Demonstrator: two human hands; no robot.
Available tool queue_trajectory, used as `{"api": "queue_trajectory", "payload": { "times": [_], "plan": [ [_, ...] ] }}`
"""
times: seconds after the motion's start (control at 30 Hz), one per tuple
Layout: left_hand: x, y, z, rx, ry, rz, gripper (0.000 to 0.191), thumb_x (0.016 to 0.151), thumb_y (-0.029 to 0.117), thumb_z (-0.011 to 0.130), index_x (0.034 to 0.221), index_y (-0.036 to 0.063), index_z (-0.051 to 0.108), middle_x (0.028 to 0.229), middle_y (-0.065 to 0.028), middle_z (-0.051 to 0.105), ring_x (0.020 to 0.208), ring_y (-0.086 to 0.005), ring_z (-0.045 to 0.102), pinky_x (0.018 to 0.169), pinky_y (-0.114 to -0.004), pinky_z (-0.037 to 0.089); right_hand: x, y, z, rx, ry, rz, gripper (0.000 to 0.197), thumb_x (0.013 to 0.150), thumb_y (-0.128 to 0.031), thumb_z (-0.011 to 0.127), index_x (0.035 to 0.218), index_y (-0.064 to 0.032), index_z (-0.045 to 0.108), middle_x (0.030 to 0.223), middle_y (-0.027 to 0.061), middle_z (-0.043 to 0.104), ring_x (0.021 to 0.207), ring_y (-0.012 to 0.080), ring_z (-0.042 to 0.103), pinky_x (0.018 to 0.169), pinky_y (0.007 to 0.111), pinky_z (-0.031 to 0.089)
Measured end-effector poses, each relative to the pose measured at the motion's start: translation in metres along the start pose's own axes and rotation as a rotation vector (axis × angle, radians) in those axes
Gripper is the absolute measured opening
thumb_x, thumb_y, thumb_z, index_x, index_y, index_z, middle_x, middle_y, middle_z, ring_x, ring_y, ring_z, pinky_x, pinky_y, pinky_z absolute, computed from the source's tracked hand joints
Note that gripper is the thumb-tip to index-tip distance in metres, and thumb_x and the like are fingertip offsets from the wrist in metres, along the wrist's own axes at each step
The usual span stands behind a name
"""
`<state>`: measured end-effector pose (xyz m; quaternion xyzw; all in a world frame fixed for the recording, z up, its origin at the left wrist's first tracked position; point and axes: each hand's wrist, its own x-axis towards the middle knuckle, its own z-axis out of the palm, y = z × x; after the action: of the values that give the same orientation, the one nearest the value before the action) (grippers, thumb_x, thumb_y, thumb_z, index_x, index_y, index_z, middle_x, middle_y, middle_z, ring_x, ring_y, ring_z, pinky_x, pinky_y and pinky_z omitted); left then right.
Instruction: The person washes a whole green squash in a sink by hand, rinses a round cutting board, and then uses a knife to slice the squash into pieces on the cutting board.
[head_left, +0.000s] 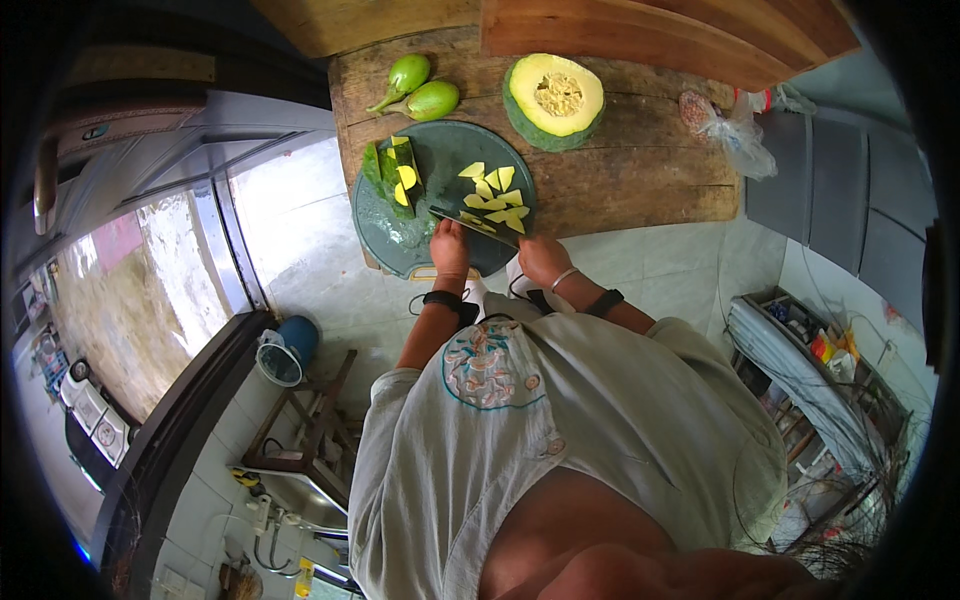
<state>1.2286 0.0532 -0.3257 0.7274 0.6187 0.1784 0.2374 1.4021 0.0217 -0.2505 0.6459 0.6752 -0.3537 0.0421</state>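
Observation:
My right hand (543, 259) is closed around the handle of a kitchen knife (484, 229), whose broad blade lies across the near part of a round dark green cutting board (442, 139). My left hand (449, 247) is at the blade's far left end, its fingers touching it; whether they grip it is hidden. Pale yellow squash pieces (495, 196) lie just beyond the blade. Green peel strips (388, 176) with some yellow pieces are at the board's left. Behind the board sit a halved green squash (556, 97), cut face up with seeds showing, and two green eggplants (433, 100).
The board rests on a wooden table (630, 180). Plastic bags (739, 139), one with reddish contents, lie at its right end. A blue bucket (298, 341) and a wooden stool (300, 420) stand on the floor at left. A loaded shelf (817, 375) is at right.

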Motion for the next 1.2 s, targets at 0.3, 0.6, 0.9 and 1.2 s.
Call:
{"api": "queue_trajectory", "payload": {
  "times": [0.3,0.6,0.9,1.2],
  "plan": [
    [-0.003,-0.01,0.006,0.099,-0.061,0.034,0.012,0.071,0.009,0.044,0.074,0.0036,0.054,0.079,-0.01,0.052,0.075,-0.0281,0.051,0.062,-0.036,0.044,-0.005,-0.004,-0.007,-0.009,-0.016,0.016,0.013,0.069,-0.013,0.047,0.067,-0.0026,0.055,0.064,0.0176,0.055,0.061,0.034,0.055,0.055,0.043,0.044],
    [0.002,-0.004,0.002,0.074,-0.038,0.085,0.011,0.066,0.006,0.047,0.075,0.0039,0.052,0.076,-0.0105,0.052,0.072,-0.0282,0.052,0.06,-0.036,0.044,0.019,-0.005,0.019,0.018,-0.031,0.076,0.015,0.069,-0.012,0.045,0.067,-0.0026,0.056,0.066,0.0181,0.056,0.063,0.0339,0.055,0.058,0.043,0.044],
    [0.001,-0.005,-0.001,0.018,-0.038,0.026,0.007,0.066,0.006,0.048,0.073,0.0052,0.05,0.071,-0.0096,0.05,0.068,-0.0283,0.052,0.057,-0.037,0.044,0.021,0.011,0.019,0.101,0.068,0.01,0.012,0.066,-0.013,0.05,0.064,-0.0027,0.056,0.064,0.0189,0.056,0.062,0.0338,0.055,0.056,0.042,0.044],
    [-0.001,-0.006,0.001,0.036,-0.045,0.015,0.007,0.07,0.006,0.047,0.075,0.0031,0.05,0.074,-0.0101,0.052,0.069,-0.0286,0.052,0.058,-0.037,0.044,0.004,0.001,0.002,0.005,-0.01,-0.022,0.014,0.069,-0.013,0.047,0.066,-0.0024,0.055,0.06,0.0188,0.054,0.058,0.035,0.054,0.055,0.043,0.044]
  ]
}}
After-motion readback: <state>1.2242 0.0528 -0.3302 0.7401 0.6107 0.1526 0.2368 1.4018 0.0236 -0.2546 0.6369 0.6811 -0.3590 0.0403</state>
